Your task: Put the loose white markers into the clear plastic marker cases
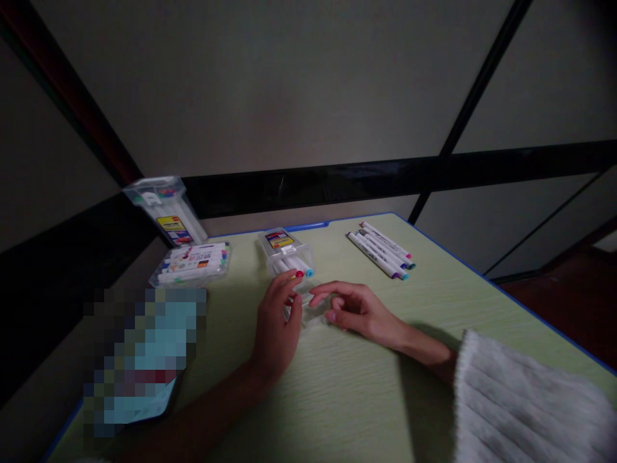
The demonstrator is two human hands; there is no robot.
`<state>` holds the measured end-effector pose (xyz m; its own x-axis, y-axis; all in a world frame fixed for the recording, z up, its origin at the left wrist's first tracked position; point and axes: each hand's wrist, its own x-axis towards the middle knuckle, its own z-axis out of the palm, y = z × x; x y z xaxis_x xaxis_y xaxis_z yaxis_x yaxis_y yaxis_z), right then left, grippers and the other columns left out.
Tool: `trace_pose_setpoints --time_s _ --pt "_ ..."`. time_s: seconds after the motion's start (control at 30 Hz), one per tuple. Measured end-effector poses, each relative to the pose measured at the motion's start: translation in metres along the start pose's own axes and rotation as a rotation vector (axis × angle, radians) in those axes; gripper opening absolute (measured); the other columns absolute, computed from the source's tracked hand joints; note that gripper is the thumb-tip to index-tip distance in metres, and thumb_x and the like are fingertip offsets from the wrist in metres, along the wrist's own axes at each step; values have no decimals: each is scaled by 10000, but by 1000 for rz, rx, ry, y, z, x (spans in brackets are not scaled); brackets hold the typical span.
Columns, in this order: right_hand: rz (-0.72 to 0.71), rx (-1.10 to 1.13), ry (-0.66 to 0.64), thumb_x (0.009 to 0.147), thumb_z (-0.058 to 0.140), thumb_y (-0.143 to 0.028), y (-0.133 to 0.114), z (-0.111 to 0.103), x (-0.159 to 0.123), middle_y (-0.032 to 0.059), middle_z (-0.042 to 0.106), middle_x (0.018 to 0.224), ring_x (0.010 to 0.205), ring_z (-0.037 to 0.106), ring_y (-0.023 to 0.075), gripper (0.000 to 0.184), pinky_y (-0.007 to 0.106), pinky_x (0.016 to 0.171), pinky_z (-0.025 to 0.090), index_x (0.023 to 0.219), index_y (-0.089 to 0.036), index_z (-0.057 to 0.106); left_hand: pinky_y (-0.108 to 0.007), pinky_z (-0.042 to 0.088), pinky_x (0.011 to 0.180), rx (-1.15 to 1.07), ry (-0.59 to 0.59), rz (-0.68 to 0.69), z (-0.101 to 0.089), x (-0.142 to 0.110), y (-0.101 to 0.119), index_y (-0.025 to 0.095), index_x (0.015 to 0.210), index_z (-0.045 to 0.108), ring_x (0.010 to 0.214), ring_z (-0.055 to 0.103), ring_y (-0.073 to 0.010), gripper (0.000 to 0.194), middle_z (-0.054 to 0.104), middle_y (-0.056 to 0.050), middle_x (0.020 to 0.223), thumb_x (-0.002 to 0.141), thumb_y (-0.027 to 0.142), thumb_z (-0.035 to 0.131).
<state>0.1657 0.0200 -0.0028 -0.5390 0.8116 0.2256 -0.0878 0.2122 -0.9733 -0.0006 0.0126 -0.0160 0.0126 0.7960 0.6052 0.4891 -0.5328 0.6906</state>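
A clear plastic marker case [279,244] with a yellow and red label lies on its side, its mouth towards me. White markers [295,262] rest inside, with one blue end and one red cap [299,274] showing at the mouth. My left hand [278,325] is at the mouth, fingers curved and thumb apart, fingertips beside the red cap; whether they touch it I cannot tell. The case's clear lid [313,312] hangs open on the table between my hands. My right hand [359,313] hovers by the lid's right side, its index finger stretched out and thumb apart, holding nothing.
Several loose white markers [380,251] lie at the back right of the green table [337,399]. At the back left, a clear marker case [171,212] stands upright behind another filled case [195,262] lying flat. A pixelated tablet-like device [154,354] lies at left. A wall stands behind.
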Motion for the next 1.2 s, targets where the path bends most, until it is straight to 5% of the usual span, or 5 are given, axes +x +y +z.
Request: trace_pose_setpoints --time_s 0.37,0.57,0.83,1.2 --pt "0 -15 -1 765 616 -238 1 0 0 -6 550 734 475 285 49 251 193 401 237 1000 -155 595 -236 508 669 25 -3 55 1 -2 0 168 925 594 946 576 -161 284 599 -67 1046 723 6 476" --pt "12 -33 -9 764 617 -271 -1 -1 0 -63 399 557 457 265 62 239 203 396 204 962 -139 600 -258 508 692 15 -9 45 1 -2 0 166 920 587 964 577 -171 283 597 -73 1072 716 6 475" --pt "28 -34 -7 756 623 -289 -2 0 0 -49 445 592 462 277 62 259 209 406 215 959 -131 594 -245 496 670 -4 -19 52 -1 -1 1 175 916 584 956 575 -165 289 594 -69 1065 713 3 470" --pt "37 -16 32 766 611 -368 -2 0 0 -74 353 515 444 277 63 240 214 408 200 852 -144 606 -209 414 553 14 -95 229 -6 -1 14 150 704 549 601 501 -104 107 534 0 654 736 66 490"
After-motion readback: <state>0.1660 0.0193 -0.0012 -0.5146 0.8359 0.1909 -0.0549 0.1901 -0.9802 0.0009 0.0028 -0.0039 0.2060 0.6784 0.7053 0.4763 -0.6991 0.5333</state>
